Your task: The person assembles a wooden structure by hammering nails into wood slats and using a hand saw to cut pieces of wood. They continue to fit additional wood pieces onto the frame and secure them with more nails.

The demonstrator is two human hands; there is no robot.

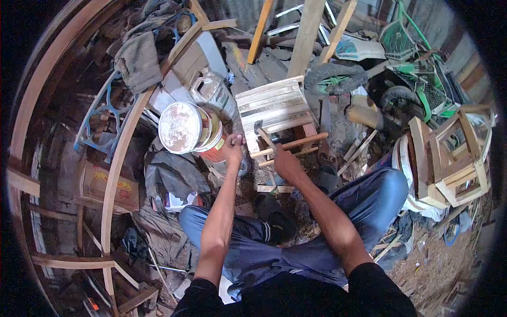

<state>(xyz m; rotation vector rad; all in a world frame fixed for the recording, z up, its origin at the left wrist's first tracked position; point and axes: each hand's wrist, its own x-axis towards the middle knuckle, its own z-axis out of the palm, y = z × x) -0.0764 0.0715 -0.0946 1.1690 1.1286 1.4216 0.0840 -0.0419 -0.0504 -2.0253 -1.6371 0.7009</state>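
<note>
In the head view, my right hand (pixel 288 165) is closed around the handle of a hammer (pixel 268 140). The hammer's dark head lies over the front part of a small wooden piece of slatted furniture (pixel 272 105), whose pale slats face up. Along its near side runs a reddish wooden strip (pixel 303 143), close to my right hand. My left hand (pixel 233 149) is raised left of the slatted piece, fingers curled together. What those fingers hold, if anything, is too small to tell. Beside the left hand stands a paint bucket (pixel 215 150) with a dirty white lid.
A white-lidded bucket (pixel 179 127) and a plastic jug (pixel 213 95) stand left. A cardboard box (pixel 108 187) lies farther left, behind a long wooden frame (pixel 121 153). On the right are a wheel (pixel 335 79) and a small wooden stool (pixel 454 158). Scraps litter the floor.
</note>
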